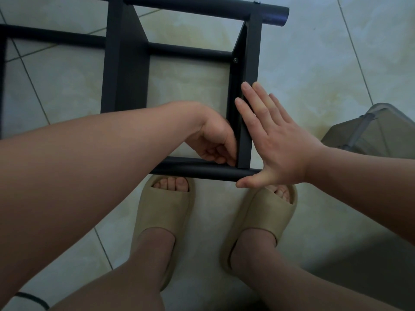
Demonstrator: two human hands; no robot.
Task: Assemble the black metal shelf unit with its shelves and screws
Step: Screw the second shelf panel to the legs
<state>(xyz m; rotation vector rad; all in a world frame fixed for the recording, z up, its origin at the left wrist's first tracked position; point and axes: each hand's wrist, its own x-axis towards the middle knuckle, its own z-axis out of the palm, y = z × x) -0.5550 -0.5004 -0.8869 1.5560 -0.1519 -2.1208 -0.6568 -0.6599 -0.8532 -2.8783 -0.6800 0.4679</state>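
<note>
The fingers (216,153) of the left hand (213,138) are curled together in the inner corner where the right shelf (248,63) meets the near tube (197,170). They may be pinching something small there, but the fingertips are hidden, so I cannot tell. The right hand (278,142) is flat: its fingers (253,102) are straight and a little spread, lying against the outer side of the same shelf, with the thumb just under the end of the near tube. I judge that it steadies the shelf while the left hand works at the joint.

The shelf unit (272,15) lies on its side on the tiled floor (67,81), directly in front of the person's 2 slippers (166,209). It is matte black, with round tubes and flat panels. 2 shelves already stand between the near tube and the far tube (202,5): the left shelf (125,70) and the right one. 1 screw head (235,60) shows on the right shelf farther along, so this shelf seems partly fastened. The near corner is probably still to be screwed; how many shelves remain I cannot say. A translucent container (370,131) stands at the right.
</note>
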